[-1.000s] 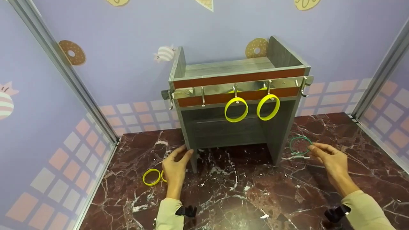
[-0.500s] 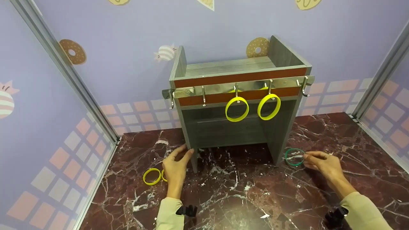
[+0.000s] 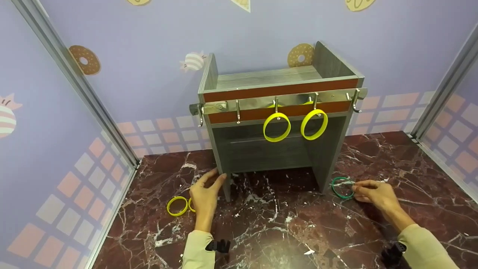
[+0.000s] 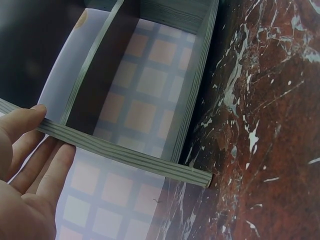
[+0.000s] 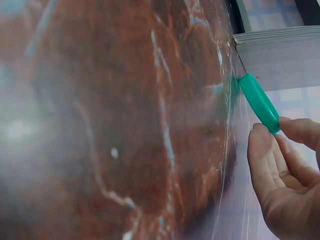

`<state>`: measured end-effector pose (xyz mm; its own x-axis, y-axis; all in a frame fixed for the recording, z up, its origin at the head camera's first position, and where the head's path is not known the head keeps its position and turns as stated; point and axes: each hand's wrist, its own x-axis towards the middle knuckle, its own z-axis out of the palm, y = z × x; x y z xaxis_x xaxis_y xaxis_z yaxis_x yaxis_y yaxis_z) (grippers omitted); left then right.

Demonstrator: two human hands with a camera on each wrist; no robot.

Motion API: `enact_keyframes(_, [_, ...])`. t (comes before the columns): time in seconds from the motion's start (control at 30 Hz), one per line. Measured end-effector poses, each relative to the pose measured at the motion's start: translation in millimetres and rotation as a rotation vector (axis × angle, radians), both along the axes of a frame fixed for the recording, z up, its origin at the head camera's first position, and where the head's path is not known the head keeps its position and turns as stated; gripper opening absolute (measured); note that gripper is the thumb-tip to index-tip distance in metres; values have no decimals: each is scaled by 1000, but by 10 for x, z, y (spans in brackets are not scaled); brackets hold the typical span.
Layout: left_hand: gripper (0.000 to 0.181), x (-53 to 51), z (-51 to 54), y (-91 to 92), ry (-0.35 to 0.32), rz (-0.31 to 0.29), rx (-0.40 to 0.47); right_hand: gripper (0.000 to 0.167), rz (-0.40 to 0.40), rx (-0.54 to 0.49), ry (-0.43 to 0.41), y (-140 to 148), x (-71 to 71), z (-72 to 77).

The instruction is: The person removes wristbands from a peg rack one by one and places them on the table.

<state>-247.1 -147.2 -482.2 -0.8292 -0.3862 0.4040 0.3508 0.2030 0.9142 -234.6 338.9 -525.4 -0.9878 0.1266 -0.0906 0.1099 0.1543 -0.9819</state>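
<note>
A small grey wooden shelf unit (image 3: pixel 218 149) stands upright on the table. My left hand (image 3: pixel 204 196) grips the front edge of its left side panel; in the left wrist view the thumb lies on one side of the panel (image 4: pixel 125 152) and the fingers on the other. Between thumb and fingers, my right hand (image 3: pixel 378 194) pinches a green ring (image 5: pixel 258 102) by its near edge. The ring is tilted, just right of the unit's right panel, its far side low over the table; whether it touches the top is hard to tell.
A metal hook rail (image 3: pixel 257 104) runs across the unit's front. From two of its hooks hang a yellow ring (image 3: pixel 276 139) and another yellow ring (image 3: pixel 303 127). Left of my left hand lies a yellow ring (image 3: pixel 177 214), with a second one (image 3: pixel 190 204) partly hidden. Patterned walls enclose the marble-look table (image 3: pixel 269 239).
My right hand has come toward me and slightly left with the green ring, lowering it beside the unit's right panel. The left hand stays on the left panel.
</note>
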Motion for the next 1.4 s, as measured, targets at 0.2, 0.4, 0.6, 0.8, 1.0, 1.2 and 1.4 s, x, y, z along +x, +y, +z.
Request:
enact_keyframes(0.2, [24,0,4,-1,-8,-8,9,38,2,87,14,17,7,-11])
enact_keyframes(0.4, [24,12,25,-1,-9,-8,2,41,-29,160,7,56,8,21])
enact_keyframes(0.6, [24,8,14,0,-3,-9,9,41,-33,206,44,43,17,123])
enact_keyframes(0.8, [24,2,3,10,-4,-9,25,45,-35,246,105,-33,37,302])
enact_keyframes(1.0, [24,5,8,6,-1,-10,21,45,-53,293,196,-154,87,521])
enact_keyframes(1.2, [24,6,8,-3,-6,-17,27,43,-56,295,290,-316,147,749])
enact_keyframes(1.4, [24,11,7,-8,-4,-15,27,36,-49,271,395,-459,206,913])
